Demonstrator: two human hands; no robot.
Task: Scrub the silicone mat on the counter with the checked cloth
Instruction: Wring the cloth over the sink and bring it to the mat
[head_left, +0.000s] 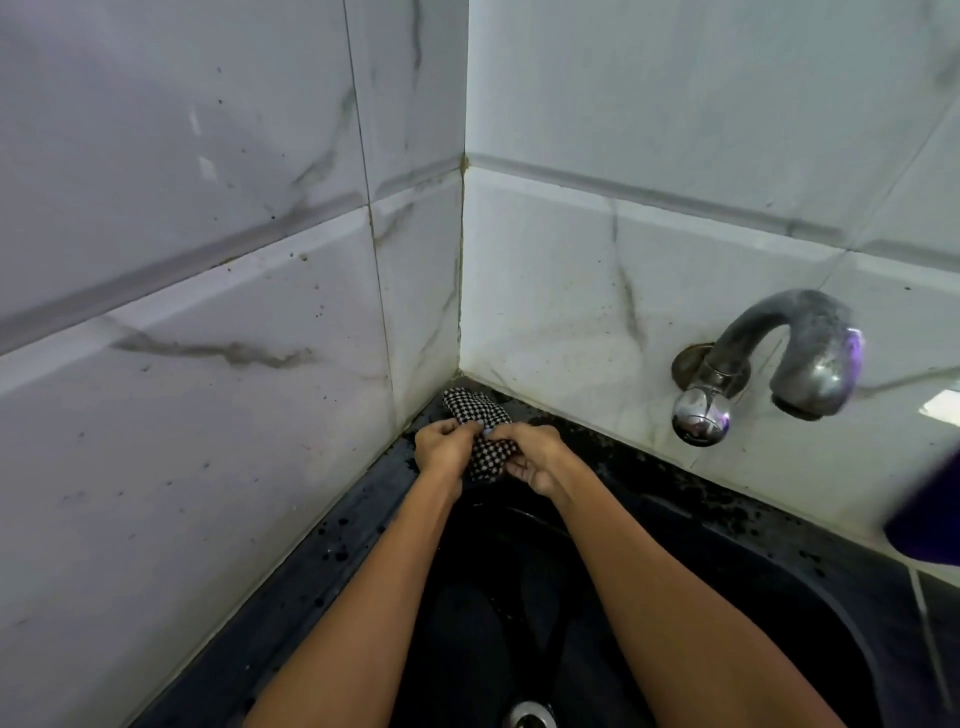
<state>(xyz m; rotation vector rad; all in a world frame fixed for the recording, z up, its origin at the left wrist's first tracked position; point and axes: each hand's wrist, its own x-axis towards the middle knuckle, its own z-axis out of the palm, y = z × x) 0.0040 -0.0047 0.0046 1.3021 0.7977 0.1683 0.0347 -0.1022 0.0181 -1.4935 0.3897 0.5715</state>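
I am holding the checked cloth (480, 441) bunched between both hands at the far corner of the sink, where the two tiled walls meet. My left hand (441, 447) is clenching one side of the wad and my right hand (535, 454) is clenching the other, knuckles turned toward each other, so the grip of each hand is closed on the fabric. A loose end of the cloth is sticking up past my fingers toward the corner, resting on the dark wet worktop (363, 519) there.

I judge this to be wringing or gathering the cloth before the scrubbing itself. To do it well I am wanting both hands twisting in opposite directions over the black sink basin (779, 597), so any water falls into it and not onto the ledge, and then folding the cloth into a firm pad that gives a flat scrubbing face.

The silicone mat is not something I can pick out here; a dark shape is lying in the basin under my forearms, but it is too dim to name.

On the right wall a curved metal tap (779, 358) is jutting out over the basin, well apart from my hands. A blurred purple object (930, 525) is sitting at the right edge. The drain (530, 714) is showing at the near edge.
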